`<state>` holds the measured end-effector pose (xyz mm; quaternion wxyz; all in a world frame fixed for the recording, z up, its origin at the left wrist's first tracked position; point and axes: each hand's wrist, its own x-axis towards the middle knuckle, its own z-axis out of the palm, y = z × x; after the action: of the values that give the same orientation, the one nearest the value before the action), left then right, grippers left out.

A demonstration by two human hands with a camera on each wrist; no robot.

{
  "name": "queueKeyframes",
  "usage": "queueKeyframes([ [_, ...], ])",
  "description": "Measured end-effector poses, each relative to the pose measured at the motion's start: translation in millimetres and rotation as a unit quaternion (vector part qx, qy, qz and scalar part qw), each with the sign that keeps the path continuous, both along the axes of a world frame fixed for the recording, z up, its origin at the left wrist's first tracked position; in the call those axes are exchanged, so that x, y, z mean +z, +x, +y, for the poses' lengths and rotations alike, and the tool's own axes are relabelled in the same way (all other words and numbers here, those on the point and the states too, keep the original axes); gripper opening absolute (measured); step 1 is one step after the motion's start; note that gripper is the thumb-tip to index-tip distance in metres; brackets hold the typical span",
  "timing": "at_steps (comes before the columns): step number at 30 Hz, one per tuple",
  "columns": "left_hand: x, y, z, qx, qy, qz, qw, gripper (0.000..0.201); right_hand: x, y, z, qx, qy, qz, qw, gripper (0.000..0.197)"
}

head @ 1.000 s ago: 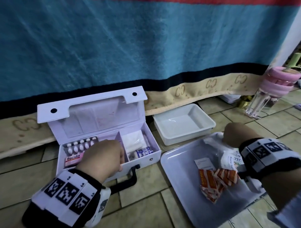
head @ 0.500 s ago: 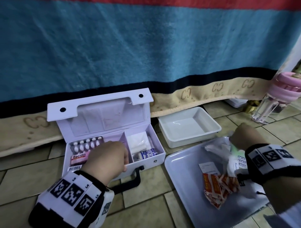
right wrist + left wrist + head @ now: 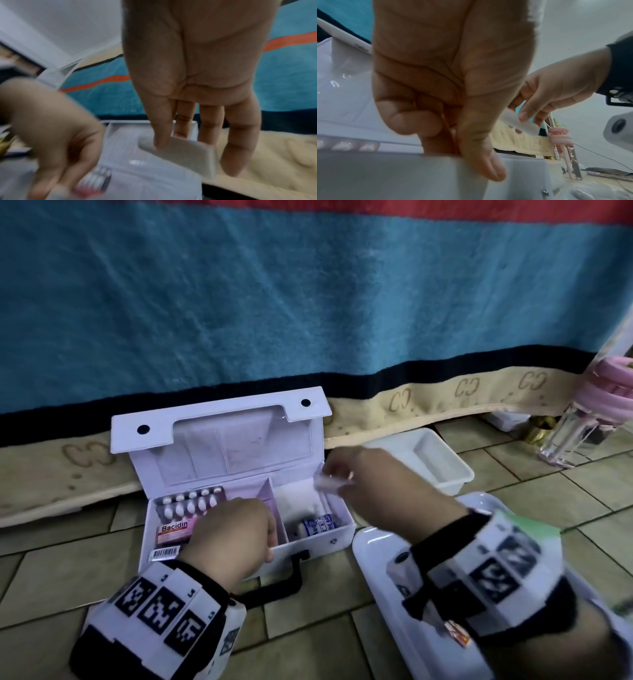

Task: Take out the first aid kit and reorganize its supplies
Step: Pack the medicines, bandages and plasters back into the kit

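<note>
While our left hand grips the front wall of the open first aid kit on the tiled floor, our right hand pinches a white pad above its right compartment.

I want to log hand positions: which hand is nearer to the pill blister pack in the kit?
Left. The left hand rests at the kit's front wall beside the pill blister pack; the right hand, pinching a white pad, is over the other compartment.

first aid kit: white, lid open, on floor | white pad: above right compartment
</note>
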<state>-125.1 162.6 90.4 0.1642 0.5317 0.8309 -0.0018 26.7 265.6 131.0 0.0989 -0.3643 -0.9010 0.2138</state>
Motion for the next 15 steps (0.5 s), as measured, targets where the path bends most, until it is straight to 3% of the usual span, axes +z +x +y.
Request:
queueKeyframes([
  [4,-0.2,1.6,-2.4,-0.003,0.009,0.016,1.0,0.009,-27.0,-29.5,-11.8,0.071,0.071,-0.126,0.987,0.039],
  [15,0.0,-1.4,-1.2,-0.005,0.008,0.001,1.0,0.009,-50.8,-39.6,-29.1,0.061,0.062,-0.155,0.984,0.029],
])
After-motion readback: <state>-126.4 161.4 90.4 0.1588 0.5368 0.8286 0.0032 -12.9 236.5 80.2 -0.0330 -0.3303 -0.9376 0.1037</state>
